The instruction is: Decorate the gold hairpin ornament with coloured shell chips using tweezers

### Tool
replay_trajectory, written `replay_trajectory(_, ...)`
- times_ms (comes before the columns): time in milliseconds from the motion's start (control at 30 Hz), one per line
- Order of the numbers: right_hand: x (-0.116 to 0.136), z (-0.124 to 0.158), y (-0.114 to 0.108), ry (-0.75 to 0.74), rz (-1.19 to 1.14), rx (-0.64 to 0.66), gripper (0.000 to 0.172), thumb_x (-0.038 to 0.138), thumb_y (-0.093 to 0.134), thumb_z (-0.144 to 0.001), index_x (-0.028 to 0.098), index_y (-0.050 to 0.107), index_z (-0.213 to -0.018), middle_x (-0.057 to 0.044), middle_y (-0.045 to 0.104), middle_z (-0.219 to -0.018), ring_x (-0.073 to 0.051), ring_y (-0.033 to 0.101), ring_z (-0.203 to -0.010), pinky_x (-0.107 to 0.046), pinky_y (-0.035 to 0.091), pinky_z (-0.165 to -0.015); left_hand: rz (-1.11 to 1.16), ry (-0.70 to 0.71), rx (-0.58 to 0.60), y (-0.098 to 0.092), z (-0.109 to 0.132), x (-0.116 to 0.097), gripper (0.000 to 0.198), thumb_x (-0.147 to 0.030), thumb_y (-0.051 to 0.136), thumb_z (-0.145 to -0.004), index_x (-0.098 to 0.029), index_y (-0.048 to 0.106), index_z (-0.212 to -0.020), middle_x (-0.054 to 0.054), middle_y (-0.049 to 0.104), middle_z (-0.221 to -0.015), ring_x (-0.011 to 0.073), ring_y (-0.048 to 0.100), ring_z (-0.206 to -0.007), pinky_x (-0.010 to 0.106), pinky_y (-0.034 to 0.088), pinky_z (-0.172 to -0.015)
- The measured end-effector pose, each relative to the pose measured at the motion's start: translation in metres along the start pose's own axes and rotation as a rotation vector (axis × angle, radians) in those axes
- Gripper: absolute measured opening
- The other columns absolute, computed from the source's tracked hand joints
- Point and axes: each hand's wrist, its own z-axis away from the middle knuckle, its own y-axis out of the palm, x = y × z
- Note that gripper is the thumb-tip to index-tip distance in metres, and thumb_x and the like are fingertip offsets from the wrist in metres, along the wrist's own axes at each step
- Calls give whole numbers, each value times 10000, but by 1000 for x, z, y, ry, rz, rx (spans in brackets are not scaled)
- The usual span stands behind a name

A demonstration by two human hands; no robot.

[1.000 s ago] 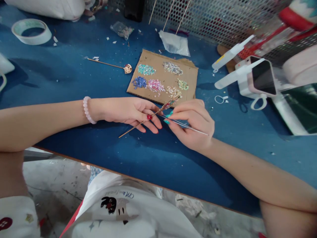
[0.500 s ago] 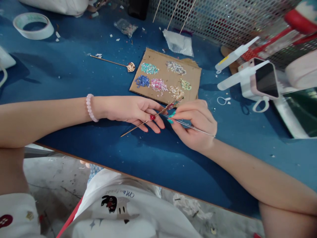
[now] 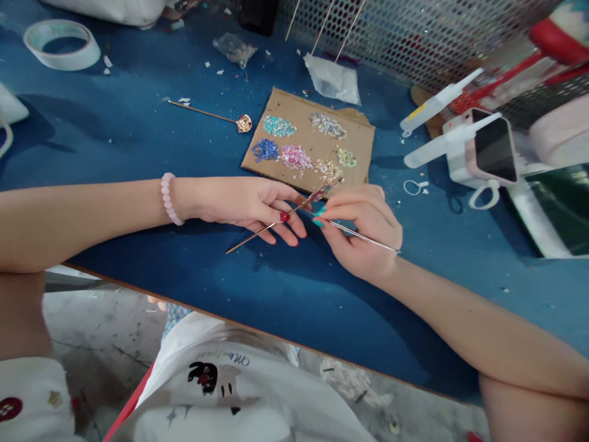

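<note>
Between thumb and fingers, my left hand (image 3: 257, 205) holds a thin gold hairpin (image 3: 251, 239) aslant, its decorated end pointing up to the right. My right hand (image 3: 365, 230) pinches a slim silver tool, seemingly tweezers (image 3: 363, 236), with the tip close to the hairpin's decorated end; whether they touch is too small to tell. Just beyond both hands lies a piece of cardboard (image 3: 310, 116) bearing several small heaps of rhinestones (image 3: 296, 157) in blue, pink, turquoise, silver, green and gold. Another gold hairpin (image 3: 205, 113) with a fan-shaped head rests left of the cardboard.
A roll of tape (image 3: 62, 58) lies at the far left. On the right are two white nozzle bottles (image 3: 432, 147) and a white device with a dark screen (image 3: 494, 147). A perforated metal basket (image 3: 391, 37) stands at the back, with a small plastic bag (image 3: 334, 80) before it.
Both hands stay almost in place, the hairpin and silver tool still held. The tool's tip has shifted very slightly; the whole view has drifted a few pixels.
</note>
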Motion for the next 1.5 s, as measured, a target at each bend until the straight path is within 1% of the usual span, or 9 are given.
replay_trajectory(200, -1, 0, 0, 4, -16, -25, 110, 139, 642, -827, 219, 570, -846, -10, 656, -779, -172, 637, -716, -355, 477, -680, -11, 8, 9, 0, -1, 1, 309, -181, 576, -881, -269, 537, -1174, -11, 671, -1030, 131, 662, -949, 196, 526, -749)
replay_trajectory(433, 1, 0, 0, 2, -8, -14, 102, 174, 661, -822, 213, 571, -852, -18, 663, -786, -174, 634, -710, -350, 477, -672, -26, 2, 12, 0, -1, 0, 386, -153, 587, -842, -274, 519, -1202, -12, 666, -1066, 131, 650, -958, 233, 522, -822)
replay_trajectory(667, 1, -1, 1, 4, -5, -16, 88, 180, 648, -825, 223, 573, -842, -11, 671, -771, -175, 647, -704, -352, 481, -671, 1, 24, 8, 0, -2, 2, 346, -141, 594, -848, -264, 538, -1167, -12, 674, -1023, 118, 667, -928, 180, 541, -735)
replay_trajectory(800, 0, -1, 1, 7, -9, -22, 79, 186, 644, -835, 231, 578, -830, 3, 679, -747, -169, 655, -683, -353, 480, -668, -7, 32, 9, 0, -2, 2, 317, -179, 608, -851, -262, 557, -1153, -4, 678, -1015, 120, 668, -920, 171, 539, -721)
replay_trajectory(1000, -1, 0, 2, -17, -25, -47, 138, 126, 669, -806, 232, 579, -811, 18, 686, -724, -169, 660, -661, -355, 484, -664, -26, 4, 19, 0, -1, 1, 360, -220, 610, -856, -290, 541, -1203, -4, 670, -1084, 135, 648, -958, 218, 529, -792)
replay_trajectory(1100, -1, 0, 2, -30, -34, -50, 137, 112, 660, -809, 224, 580, -811, 13, 679, -718, -164, 661, -655, -349, 493, -662, -32, 6, 20, 0, -1, 1, 376, -209, 607, -853, -293, 540, -1213, -2, 668, -1077, 133, 650, -949, 218, 526, -782)
replay_trajectory(1267, -2, 0, 1, -40, -40, -55, 122, 128, 656, -817, 225, 582, -831, -1, 680, -738, -166, 660, -651, -349, 498, -650, -39, -1, 27, -1, -3, 1, 462, -235, 600, -865, -313, 486, -1306, 6, 662, -1103, 140, 644, -958, 233, 527, -784)
replay_trajectory(1433, -3, 0, 1, -42, -44, -66, 119, 137, 665, -813, 217, 579, -832, -11, 679, -739, -169, 657, -646, -350, 498, -649, -14, 1, 23, 0, -2, 1, 365, -234, 567, -892, -302, 528, -1248, -6, 676, -1044, 122, 656, -925, 189, 530, -723)
replay_trajectory(1500, -3, 0, 2, -38, -44, -70, 127, 138, 676, -805, 215, 580, -835, -12, 678, -737, -169, 656, -648, -348, 497, -648, -25, 1, 17, 1, -1, 0, 354, -214, 576, -882, -292, 536, -1225, -7, 676, -1052, 122, 657, -929, 193, 529, -728)
